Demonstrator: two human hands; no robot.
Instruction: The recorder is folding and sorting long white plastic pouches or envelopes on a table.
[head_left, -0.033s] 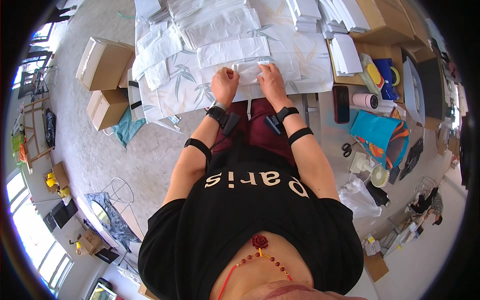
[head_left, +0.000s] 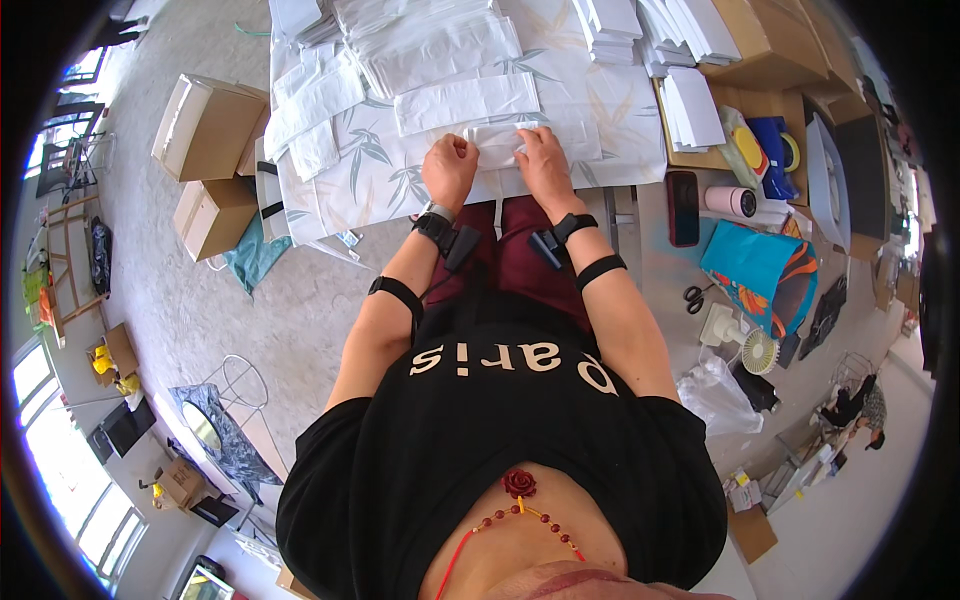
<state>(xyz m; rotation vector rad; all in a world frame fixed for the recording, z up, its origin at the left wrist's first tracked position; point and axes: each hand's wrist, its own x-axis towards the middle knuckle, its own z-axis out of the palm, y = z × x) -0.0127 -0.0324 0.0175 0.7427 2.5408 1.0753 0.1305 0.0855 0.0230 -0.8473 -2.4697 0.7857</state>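
Note:
Both my hands are at the near edge of a table, over a thin white strip (head_left: 497, 152) with a slightly shiny, plastic-like look. My left hand (head_left: 449, 172) is closed at the strip's left end, its fingertips curled in against the thumb. Thumb and fingers of my right hand (head_left: 545, 170) pinch the strip farther right, and part of it lies hidden beneath them. Just beyond lies another flat white strip (head_left: 466, 103). A layered pile of similar white strips (head_left: 430, 55) covers the table's far left, with more fanned out (head_left: 318, 100) beside it.
A leaf-patterned cloth (head_left: 630, 150) covers the table. Stacks of folded white paper (head_left: 692, 110) stand at the right, by a cardboard box (head_left: 765, 45). A phone (head_left: 683, 208), pink bottle (head_left: 730, 201), blue bag (head_left: 750, 265) and scissors (head_left: 693, 298) lie at right. Cartons (head_left: 215, 130) stand left.

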